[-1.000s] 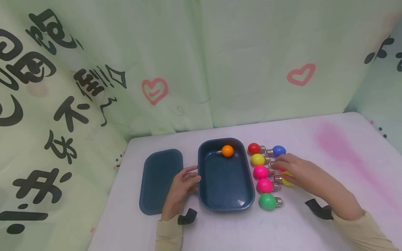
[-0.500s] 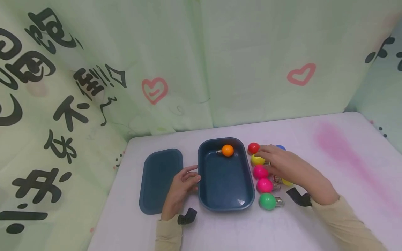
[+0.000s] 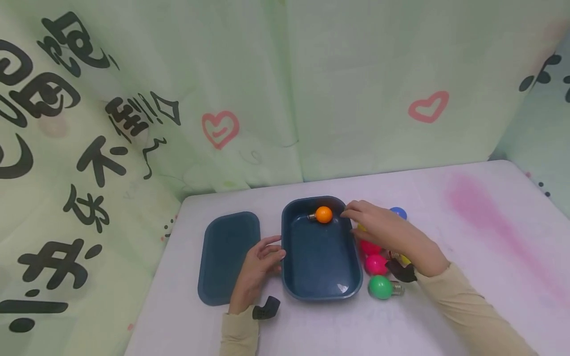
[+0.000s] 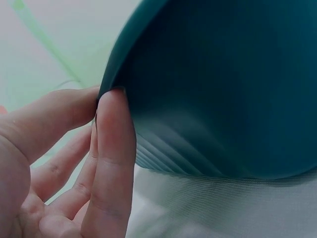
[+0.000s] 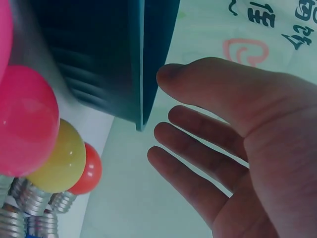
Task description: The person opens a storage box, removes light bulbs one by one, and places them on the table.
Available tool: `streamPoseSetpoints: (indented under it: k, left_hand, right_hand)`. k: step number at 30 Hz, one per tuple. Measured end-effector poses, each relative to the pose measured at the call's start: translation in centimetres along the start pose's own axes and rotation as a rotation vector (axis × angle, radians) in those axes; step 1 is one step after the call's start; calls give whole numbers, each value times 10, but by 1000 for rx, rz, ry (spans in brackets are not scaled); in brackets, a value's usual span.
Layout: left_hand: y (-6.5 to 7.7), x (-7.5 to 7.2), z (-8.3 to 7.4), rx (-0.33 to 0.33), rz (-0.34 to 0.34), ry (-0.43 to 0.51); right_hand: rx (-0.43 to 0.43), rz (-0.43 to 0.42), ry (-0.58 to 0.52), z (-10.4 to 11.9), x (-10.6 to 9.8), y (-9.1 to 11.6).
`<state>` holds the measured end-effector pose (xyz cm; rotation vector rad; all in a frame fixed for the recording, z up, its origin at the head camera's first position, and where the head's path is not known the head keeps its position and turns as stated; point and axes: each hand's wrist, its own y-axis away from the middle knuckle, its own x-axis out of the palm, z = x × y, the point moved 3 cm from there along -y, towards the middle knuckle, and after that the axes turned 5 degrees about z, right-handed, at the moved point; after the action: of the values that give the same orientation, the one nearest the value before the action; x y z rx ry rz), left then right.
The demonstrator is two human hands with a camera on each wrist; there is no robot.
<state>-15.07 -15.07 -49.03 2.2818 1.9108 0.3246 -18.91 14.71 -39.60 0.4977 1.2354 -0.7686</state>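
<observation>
A deep dark blue box (image 3: pixel 322 298) stands mid-table in the head view, with an orange bulb (image 3: pixel 323 214) lying inside near its far end. Beside the box's left wall is my left hand (image 3: pixel 255 267), its fingertips touching the outside and rim without curling round it. My right hand (image 3: pixel 385 230) hovers at the far right corner of the box, over the bulbs. In the right wrist view its fingers are spread with nothing between them, and the thumb is close to the rim. Below lie a pink bulb (image 5: pixel 27 119), a yellow bulb (image 5: pixel 62 158) and a red bulb (image 5: pixel 86 168).
The flat blue lid (image 3: pixel 227 257) lies left of the box, partly behind the left hand. Right of the box are a green bulb (image 3: pixel 380 287), a pink bulb (image 3: pixel 375 265) and a blue bulb (image 3: pixel 399 212). A green curtain (image 3: pixel 356 89) hangs behind the table.
My right hand has moved left from above the right-hand column of bulbs, across the left column, to the box's right rim. The left hand stays at the box's left wall.
</observation>
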Motion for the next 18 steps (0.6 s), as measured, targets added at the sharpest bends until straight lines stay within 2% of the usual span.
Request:
streamPoseSetpoints:
  k: [9, 18]
  left_hand:
    - [-1, 0, 2, -1, 4, 0]
    - [0, 0, 1, -2, -2, -9]
  right_hand:
    - [-34, 1, 16, 4, 4, -19]
    - [-10, 53, -33, 4, 11, -36]
